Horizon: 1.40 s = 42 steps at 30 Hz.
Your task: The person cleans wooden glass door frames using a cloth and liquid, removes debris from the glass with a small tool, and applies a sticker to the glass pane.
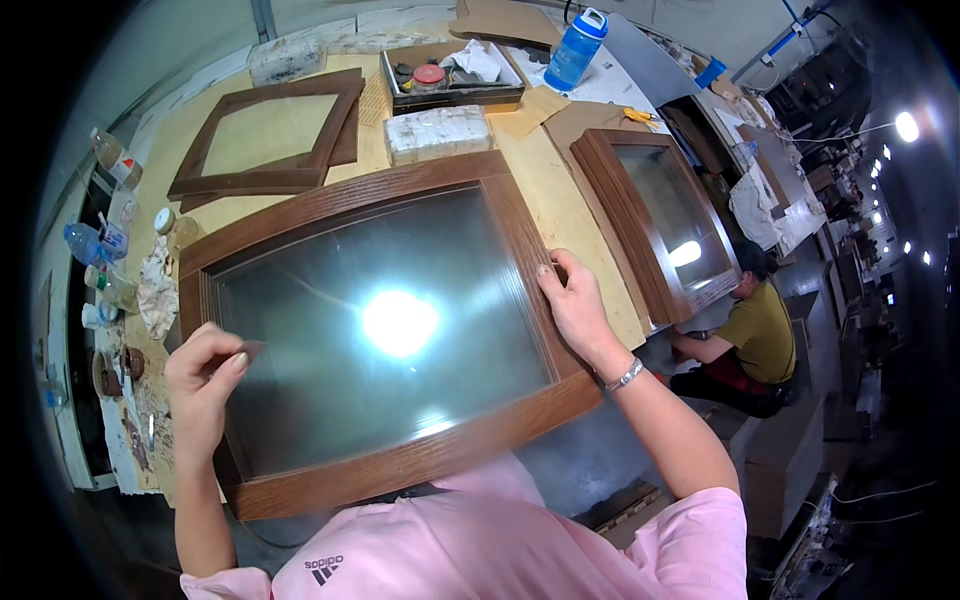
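A brown wooden door frame with a glass pane (330, 330) lies tilted in front of me, its near edge against my body. Bright lamp glare shows on the glass. My left hand (203, 375) is above the frame's left side, thumb and finger pinching a small dark brown piece (252, 350), thin like a scrap of sandpaper; its exact kind is unclear. My right hand (575, 305) grips the frame's right edge, thumb on top and the other fingers partly hidden.
Wooden frames (330, 150) lie at the back left; glazed frames (640, 220) are stacked right. Behind stand a wrapped white block (440, 133), an open box (455, 98) and a blue bottle (577, 52). Several bottles (115, 160) line the left edge. A person (755, 340) crouches at right.
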Available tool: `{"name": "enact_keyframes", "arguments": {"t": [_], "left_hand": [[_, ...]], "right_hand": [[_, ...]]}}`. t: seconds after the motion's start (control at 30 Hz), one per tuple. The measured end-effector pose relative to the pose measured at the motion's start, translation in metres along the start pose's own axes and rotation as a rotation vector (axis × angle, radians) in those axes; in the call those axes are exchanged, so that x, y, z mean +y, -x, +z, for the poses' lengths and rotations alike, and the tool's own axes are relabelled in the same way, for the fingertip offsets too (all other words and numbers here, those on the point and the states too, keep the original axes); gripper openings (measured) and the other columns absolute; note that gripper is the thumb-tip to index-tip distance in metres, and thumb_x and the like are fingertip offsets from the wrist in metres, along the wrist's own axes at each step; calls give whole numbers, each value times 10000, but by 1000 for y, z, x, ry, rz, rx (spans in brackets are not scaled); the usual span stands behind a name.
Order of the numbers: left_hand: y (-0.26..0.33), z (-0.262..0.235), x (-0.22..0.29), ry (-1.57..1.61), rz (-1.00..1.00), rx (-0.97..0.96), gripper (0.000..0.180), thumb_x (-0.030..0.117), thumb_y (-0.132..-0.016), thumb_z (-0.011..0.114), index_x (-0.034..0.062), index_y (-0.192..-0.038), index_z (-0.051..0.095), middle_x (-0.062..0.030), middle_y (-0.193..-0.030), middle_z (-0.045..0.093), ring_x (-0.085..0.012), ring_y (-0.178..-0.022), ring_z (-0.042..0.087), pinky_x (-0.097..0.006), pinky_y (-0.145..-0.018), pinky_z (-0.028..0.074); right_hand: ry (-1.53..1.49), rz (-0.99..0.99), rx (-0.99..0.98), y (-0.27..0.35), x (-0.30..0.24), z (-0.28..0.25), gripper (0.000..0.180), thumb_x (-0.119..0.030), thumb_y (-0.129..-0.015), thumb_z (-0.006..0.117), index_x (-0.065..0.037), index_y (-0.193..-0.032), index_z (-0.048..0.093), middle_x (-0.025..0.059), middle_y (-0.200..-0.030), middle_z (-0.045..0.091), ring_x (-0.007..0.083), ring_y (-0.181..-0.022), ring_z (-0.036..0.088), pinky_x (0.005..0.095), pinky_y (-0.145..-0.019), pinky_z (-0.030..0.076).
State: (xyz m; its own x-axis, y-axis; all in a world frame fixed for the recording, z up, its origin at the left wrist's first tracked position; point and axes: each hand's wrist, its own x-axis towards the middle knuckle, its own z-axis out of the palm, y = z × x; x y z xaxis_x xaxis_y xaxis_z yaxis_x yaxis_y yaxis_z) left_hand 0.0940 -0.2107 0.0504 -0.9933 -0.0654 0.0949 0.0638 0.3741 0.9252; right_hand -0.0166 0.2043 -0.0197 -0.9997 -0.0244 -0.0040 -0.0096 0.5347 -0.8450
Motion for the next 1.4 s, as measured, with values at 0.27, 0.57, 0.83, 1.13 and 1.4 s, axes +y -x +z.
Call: {"name": "enact_keyframes", "arguments": {"t": [0.27,0.57,0.83,1.13,1.4], "left_hand": [[68,-78,-90,38,-86,482,157,82,-1003,575,45,-1147,627,49,-943,573,-15,-769,478,-179,-689,382],[133,-117,-187,-186,-482,482,209,109,-1001,559,36,-1156,679,0,-1010,626,-96,-926,576,-265,-827,464],[146,-64,-218,-398,-383,526,174,-39,-886,589,-48,-1020,699,-131,-922,712,-210,-879,674,-316,-798,519],[168,-83,-210,-518,-402,615,176,27,-883,596,24,-1008,720,-161,-929,695,-330,-853,674,-393,-767,520],[168,-140,-231,-917,-347,641,209,67,-842,652,48,-1040,714,-148,-958,681,-342,-885,659,-441,-808,518]], "right_hand": [[30,-24,17,1,8,-9,341,-185,-956,565,72,-1177,595,246,-1006,692,312,-976,669,375,-871,492],[138,-60,64,0,27,-7,327,-145,-957,594,81,-1192,581,17,-934,596,95,-885,525,267,-792,444],[32,-12,-2,0,6,-6,234,-112,-987,525,72,-1130,552,27,-912,535,118,-861,484,268,-798,421],[175,-34,1,-4,6,-7,244,-140,-1005,490,60,-1133,551,61,-866,548,144,-808,489,302,-763,430],[348,-92,52,-7,16,-3,267,-147,-1016,470,78,-1146,535,137,-794,550,196,-738,527,363,-698,445]]}}
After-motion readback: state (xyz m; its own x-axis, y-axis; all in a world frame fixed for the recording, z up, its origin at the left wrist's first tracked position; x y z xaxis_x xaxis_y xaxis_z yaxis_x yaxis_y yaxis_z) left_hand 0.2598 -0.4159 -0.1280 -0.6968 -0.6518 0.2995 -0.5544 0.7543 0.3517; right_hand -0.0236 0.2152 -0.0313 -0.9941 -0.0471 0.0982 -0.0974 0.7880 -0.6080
